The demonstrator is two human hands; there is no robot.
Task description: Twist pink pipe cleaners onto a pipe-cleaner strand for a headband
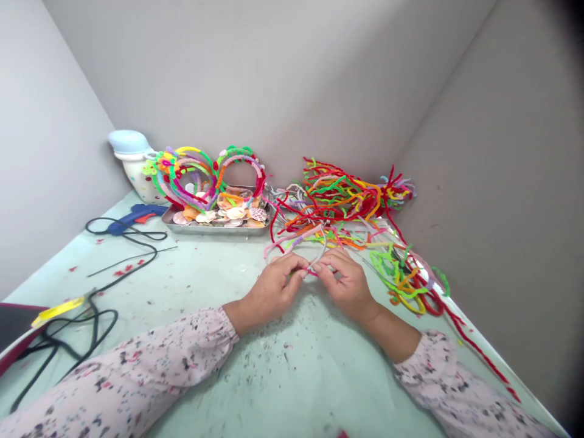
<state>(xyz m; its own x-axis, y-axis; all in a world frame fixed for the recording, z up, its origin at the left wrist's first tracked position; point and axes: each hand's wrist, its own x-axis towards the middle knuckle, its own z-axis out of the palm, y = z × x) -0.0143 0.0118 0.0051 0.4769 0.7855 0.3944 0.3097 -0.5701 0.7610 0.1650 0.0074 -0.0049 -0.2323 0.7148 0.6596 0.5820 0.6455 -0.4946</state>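
My left hand (274, 289) and my right hand (342, 286) meet over the pale green table top (292, 365), fingers pinched together. Between them they hold a thin grey band (319, 258) with a bit of pink chenille (311, 272) at its lower end; the fingers hide most of that end. Just beyond my fingers lies a tangled heap of multicoloured pipe cleaners (340, 204), and more green, yellow and red ones (406, 283) spread to the right of my right hand.
A metal tray (214, 230) of seashells stands at the back, with colourful pipe-cleaner headbands (205, 176) propped there. To its left are a blue glue gun (134, 218) with a black cord (123, 258) and a white jar (134, 161). Grey walls (228, 73) close the back and sides.
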